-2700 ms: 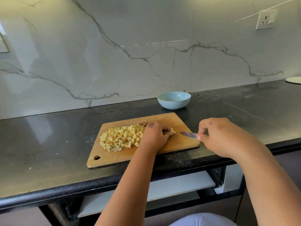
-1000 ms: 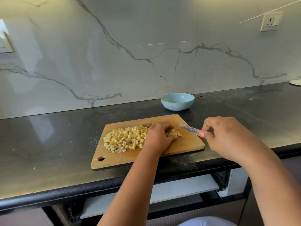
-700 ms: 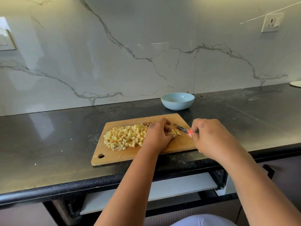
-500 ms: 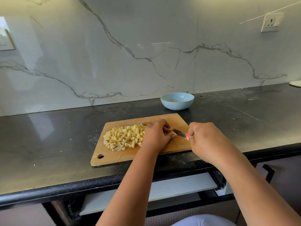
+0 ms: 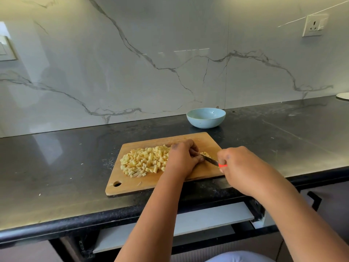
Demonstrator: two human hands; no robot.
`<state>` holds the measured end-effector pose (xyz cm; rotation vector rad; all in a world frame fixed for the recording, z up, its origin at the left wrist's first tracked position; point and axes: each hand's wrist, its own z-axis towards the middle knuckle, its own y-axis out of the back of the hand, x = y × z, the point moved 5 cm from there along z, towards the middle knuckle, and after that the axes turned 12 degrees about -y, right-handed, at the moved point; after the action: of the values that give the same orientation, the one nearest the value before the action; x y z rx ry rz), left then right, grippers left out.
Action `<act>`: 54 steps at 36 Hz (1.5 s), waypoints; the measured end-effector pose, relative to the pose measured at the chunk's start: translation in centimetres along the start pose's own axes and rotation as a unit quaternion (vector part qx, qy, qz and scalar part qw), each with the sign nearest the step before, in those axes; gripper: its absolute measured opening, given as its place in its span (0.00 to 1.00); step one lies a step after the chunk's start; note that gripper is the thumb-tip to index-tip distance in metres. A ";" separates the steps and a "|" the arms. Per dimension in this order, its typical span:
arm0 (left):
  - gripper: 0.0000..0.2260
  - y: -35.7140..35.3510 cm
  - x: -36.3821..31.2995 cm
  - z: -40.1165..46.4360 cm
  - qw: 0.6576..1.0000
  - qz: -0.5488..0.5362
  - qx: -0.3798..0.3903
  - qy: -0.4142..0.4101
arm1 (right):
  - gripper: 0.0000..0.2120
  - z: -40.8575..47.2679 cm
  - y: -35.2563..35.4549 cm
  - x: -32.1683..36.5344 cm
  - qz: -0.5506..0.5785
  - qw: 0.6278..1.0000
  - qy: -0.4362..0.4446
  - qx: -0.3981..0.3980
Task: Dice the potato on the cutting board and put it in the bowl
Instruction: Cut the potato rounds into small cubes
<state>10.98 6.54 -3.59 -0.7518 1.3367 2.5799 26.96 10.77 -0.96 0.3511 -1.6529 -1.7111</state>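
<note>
On the black countertop [image 5: 56,167] in front of you sits the wooden cutting board [image 5: 132,184], and well behind its far right corner stands the light blue bowl [image 5: 205,118], with nothing visible in it. Most of the board's middle is covered by the heap of diced potato [image 5: 145,161]: small, stiff, wet-faced cubes, each one light, so they will scatter and stick to your skin rather than lift as a mass. Scoop them with cupped fingers, or carry the board over by its edges and push them off; the board is the heavier, safer thing to take hold of.

Your left hand [image 5: 182,159] is curled, fingertips tucked down over what looks like the last uncut bit of potato [image 5: 204,153], though your knuckles hide most of it. That bit is slippery and small, so hold it low.

Your right hand [image 5: 236,165] is wrapped round the orange handle of the small knife [image 5: 211,160], blade angled toward your left fingers, very close to them.
</note>
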 end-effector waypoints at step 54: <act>0.14 0.2 -1.1 -2.1 0.976 0.219 -0.001 -0.014 | 0.13 -0.2 -1.8 3.4 -0.048 0.999 0.014 0.013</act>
<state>12.66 4.87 -3.93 -0.4549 1.6491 2.9016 24.16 8.20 -1.71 0.4723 -1.6638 -1.7477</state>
